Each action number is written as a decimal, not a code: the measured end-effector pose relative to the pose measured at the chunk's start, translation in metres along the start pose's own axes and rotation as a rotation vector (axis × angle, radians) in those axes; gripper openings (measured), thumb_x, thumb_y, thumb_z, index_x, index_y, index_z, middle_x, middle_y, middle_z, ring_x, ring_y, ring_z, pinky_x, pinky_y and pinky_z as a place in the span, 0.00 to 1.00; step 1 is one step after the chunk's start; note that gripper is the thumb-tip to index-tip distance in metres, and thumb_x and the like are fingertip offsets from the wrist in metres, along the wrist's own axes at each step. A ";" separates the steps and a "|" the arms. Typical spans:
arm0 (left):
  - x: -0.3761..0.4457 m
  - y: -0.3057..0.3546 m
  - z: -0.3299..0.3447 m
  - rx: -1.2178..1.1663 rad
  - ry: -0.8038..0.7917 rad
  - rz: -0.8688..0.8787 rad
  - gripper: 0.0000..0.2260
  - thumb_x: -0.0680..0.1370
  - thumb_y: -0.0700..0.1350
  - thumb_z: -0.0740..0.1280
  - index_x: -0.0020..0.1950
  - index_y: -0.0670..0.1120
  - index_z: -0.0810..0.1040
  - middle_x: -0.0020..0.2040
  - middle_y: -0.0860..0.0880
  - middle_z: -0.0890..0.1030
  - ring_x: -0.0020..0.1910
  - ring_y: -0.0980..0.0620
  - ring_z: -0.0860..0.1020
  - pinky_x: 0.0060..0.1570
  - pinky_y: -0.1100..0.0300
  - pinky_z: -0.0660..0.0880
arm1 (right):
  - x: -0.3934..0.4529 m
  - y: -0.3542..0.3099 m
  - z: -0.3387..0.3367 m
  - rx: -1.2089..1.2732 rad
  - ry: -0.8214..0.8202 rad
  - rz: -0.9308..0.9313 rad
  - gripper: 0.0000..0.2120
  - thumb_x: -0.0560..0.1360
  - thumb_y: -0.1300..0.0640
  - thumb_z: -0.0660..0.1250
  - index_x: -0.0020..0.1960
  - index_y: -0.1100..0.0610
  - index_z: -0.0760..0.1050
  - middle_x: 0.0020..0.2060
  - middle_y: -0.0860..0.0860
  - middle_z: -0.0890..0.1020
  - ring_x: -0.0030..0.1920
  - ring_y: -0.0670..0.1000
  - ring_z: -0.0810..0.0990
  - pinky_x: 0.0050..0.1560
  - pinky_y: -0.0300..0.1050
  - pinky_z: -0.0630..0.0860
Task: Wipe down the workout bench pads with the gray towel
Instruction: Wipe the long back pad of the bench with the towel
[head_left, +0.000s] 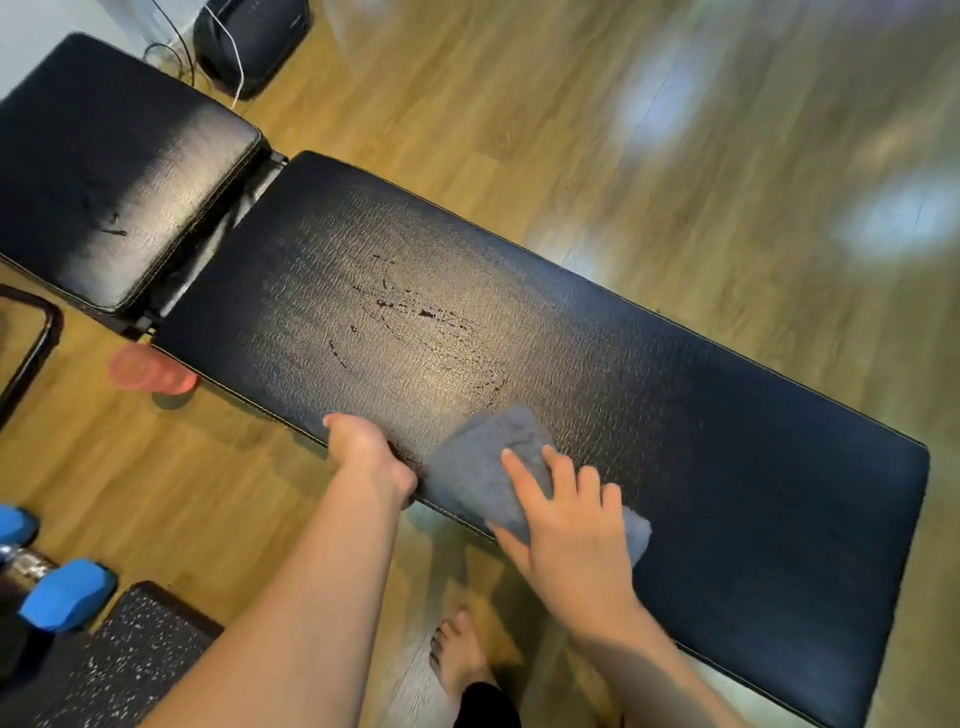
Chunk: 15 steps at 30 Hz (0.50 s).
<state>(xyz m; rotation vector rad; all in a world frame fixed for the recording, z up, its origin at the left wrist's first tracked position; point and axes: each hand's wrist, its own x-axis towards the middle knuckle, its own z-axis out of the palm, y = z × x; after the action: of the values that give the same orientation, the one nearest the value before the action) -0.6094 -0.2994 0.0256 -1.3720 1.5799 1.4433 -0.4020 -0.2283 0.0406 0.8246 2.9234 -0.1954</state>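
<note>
Where the frame begins at the far left, a blue-ended dumbbell with a metal handle (49, 577) lies on the wooden plank floor (545, 104), just beside a black rubber mat speckled with white (130, 660). Above these, a dark bent metal frame tube (39, 343) runs past the short black padded seat cushion with pale stitching (114, 171), which sits at the upper left of the bench. Behind that cushion, by the wall, stands a dark rounded appliance (249, 41) with a white cable (234, 52) trailing down in front of it. A blurred pink round object (150, 371) rests on the floor under the near edge of the long black textured vinyl back pad (727, 441), which stretches from the middle of the view to the lower right; dark wet streaks mark its centre. The left hand (366, 449) grips the near edge of that long pad, its fingers curled under the rim and out of sight. Just to its right, the folded gray terry towel (488, 467) lies flat on the pad at the near edge, and the right hand (571, 535) presses down on it with fingers spread and fairly straight. Below the pad, a bare foot (460, 660) stands on the floor.
</note>
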 end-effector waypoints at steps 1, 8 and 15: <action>0.002 -0.001 -0.001 -0.022 0.021 0.001 0.32 0.72 0.67 0.53 0.71 0.52 0.71 0.66 0.52 0.79 0.57 0.45 0.77 0.56 0.49 0.64 | 0.013 0.004 -0.002 0.006 0.017 0.014 0.34 0.69 0.36 0.70 0.71 0.48 0.71 0.61 0.59 0.77 0.45 0.61 0.74 0.43 0.55 0.69; 0.018 -0.004 0.001 -0.145 0.018 0.020 0.54 0.53 0.79 0.54 0.77 0.58 0.61 0.77 0.55 0.66 0.72 0.46 0.70 0.72 0.45 0.59 | 0.149 0.029 -0.027 0.099 0.018 0.352 0.33 0.75 0.33 0.62 0.75 0.46 0.62 0.66 0.59 0.69 0.61 0.64 0.70 0.57 0.61 0.68; -0.003 -0.004 0.005 -0.166 0.054 0.058 0.43 0.68 0.74 0.58 0.78 0.52 0.56 0.78 0.49 0.64 0.71 0.44 0.70 0.72 0.39 0.65 | 0.119 -0.008 -0.018 0.052 0.069 0.287 0.33 0.71 0.37 0.69 0.72 0.48 0.68 0.59 0.60 0.74 0.52 0.62 0.72 0.48 0.56 0.68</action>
<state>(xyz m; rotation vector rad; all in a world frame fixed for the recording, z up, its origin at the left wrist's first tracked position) -0.6056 -0.2935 0.0261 -1.4812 1.5742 1.6158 -0.5083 -0.1711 0.0440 1.2680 2.8274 -0.2237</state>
